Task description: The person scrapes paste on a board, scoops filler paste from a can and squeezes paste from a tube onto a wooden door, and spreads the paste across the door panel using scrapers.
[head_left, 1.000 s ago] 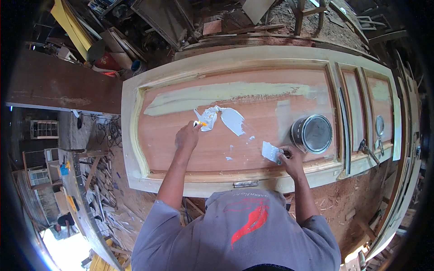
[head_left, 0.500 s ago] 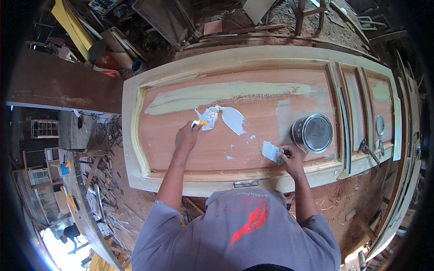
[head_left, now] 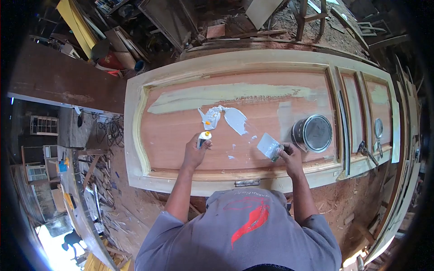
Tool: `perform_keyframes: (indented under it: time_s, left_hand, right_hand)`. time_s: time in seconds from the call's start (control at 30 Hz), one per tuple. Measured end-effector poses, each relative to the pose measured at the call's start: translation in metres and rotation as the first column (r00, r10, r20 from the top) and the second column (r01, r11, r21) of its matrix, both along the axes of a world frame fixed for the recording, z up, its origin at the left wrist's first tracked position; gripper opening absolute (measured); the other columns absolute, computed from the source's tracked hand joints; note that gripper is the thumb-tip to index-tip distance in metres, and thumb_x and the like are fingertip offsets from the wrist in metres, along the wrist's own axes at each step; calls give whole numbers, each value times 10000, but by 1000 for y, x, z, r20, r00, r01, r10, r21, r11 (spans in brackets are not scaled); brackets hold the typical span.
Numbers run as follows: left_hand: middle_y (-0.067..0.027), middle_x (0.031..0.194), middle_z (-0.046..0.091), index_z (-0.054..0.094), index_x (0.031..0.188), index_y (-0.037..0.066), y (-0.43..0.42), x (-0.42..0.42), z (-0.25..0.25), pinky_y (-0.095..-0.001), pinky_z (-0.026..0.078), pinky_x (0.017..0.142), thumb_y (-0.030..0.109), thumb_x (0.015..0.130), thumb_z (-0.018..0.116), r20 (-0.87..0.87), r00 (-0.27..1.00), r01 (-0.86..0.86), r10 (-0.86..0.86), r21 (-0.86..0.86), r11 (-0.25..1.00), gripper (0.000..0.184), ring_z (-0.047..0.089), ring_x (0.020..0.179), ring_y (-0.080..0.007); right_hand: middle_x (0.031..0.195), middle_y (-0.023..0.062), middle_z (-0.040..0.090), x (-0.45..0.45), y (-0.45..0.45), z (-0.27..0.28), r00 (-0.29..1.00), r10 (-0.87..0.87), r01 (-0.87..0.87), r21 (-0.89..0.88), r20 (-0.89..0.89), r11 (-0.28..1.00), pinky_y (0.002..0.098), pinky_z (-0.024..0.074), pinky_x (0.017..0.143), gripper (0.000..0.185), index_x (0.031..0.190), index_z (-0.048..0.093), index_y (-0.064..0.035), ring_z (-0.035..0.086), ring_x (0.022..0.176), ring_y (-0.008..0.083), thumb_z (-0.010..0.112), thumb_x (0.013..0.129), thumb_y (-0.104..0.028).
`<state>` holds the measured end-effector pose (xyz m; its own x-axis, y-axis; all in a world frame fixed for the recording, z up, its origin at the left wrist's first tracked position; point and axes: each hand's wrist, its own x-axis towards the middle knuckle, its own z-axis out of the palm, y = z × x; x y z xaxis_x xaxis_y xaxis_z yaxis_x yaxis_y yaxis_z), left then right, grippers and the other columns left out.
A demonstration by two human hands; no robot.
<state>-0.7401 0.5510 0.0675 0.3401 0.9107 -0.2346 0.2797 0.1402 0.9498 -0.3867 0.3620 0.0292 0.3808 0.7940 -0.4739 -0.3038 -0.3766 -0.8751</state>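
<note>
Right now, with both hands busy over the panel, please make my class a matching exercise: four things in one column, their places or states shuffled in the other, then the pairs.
Things
1. Yellow-tipped tube
2. Flat spreader
3. Round tin
4. White paste

Places or states
A. Smeared on the panel, with a yellow-orange dab on it
B. Held in the right hand
C. Resting on the panel, to the right of the spreader
D. Held in the left hand

Pairs: 1-D, 2-B, 3-C, 4-A
</note>
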Motion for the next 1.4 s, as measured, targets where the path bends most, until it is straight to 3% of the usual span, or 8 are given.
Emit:
perform_keyframes:
  time_s: [0.23, 0.37, 0.57, 0.67, 0.97, 1.17, 1.4]
  left_hand:
    - [-82, 824, 737, 687, 1187, 6, -10, -15, 11, -315, 576, 703, 435, 1015, 694, -203, 979, 6, 21, 132, 991, 462, 713, 753, -148]
    - [-107, 801, 735, 690, 1191, 24, -8, -26, 9, -339, 556, 662, 429, 1007, 699, -270, 962, 17, 42, 214, 977, 445, 721, 716, -193]
    - [-152, 819, 740, 696, 1166, 71, 2, -35, 10, -454, 557, 676, 447, 1019, 644, -452, 892, 117, 21, 274, 955, 408, 731, 760, -369]
    - [-181, 876, 751, 686, 1149, 74, 14, -34, 6, -511, 560, 718, 496, 1030, 588, -601, 799, 216, -1, 285, 934, 450, 729, 829, -408]
    - [-192, 1074, 751, 667, 1191, 101, 64, -2, -5, -525, 557, 869, 513, 1047, 522, -873, 467, 471, -137, 115, 874, 460, 715, 1022, -401]
    - [-198, 1110, 745, 661, 1217, 86, 79, 11, -6, -531, 556, 887, 538, 1047, 506, -897, 394, 554, -201, 58, 830, 507, 712, 1049, -393]
    - [-221, 1119, 747, 646, 1328, 92, 67, -6, -18, -518, 564, 896, 603, 1009, 547, -867, 458, 506, -196, 73, 859, 610, 718, 1054, -401]
  right_hand:
    - [987, 28, 701, -22, 1, 19, 1000, 24, -24, 44, 4, 999, 285, 526, 827, 157, 1088, 690, 6, 645, 899, 108, 741, 949, -46]
    - [976, 25, 701, -27, -13, 12, 994, 45, -48, 34, 96, 998, 289, 527, 829, 150, 1086, 696, 3, 643, 898, 106, 736, 948, -37]
    - [975, 28, 704, -36, -28, 21, 992, 26, -31, 31, 124, 999, 289, 532, 830, 159, 1103, 699, 5, 644, 890, 107, 729, 952, -31]
    - [985, 36, 710, -41, -34, 24, 988, 9, -12, 23, 153, 1000, 290, 537, 838, 166, 1112, 699, 8, 650, 893, 113, 730, 953, -33]
    - [1020, 57, 723, -51, -56, 35, 990, -80, 76, 36, 119, 996, 303, 552, 851, 182, 1129, 691, 15, 676, 918, 131, 723, 956, -31]
    - [1027, 72, 728, -51, -69, 32, 987, -131, 129, 25, 98, 991, 313, 561, 868, 187, 1136, 684, 22, 688, 933, 144, 714, 958, -27]
    - [1004, 62, 730, -47, -64, 32, 985, -129, 129, 3, 112, 992, 310, 562, 839, 169, 1122, 678, 12, 687, 904, 133, 713, 967, -45]
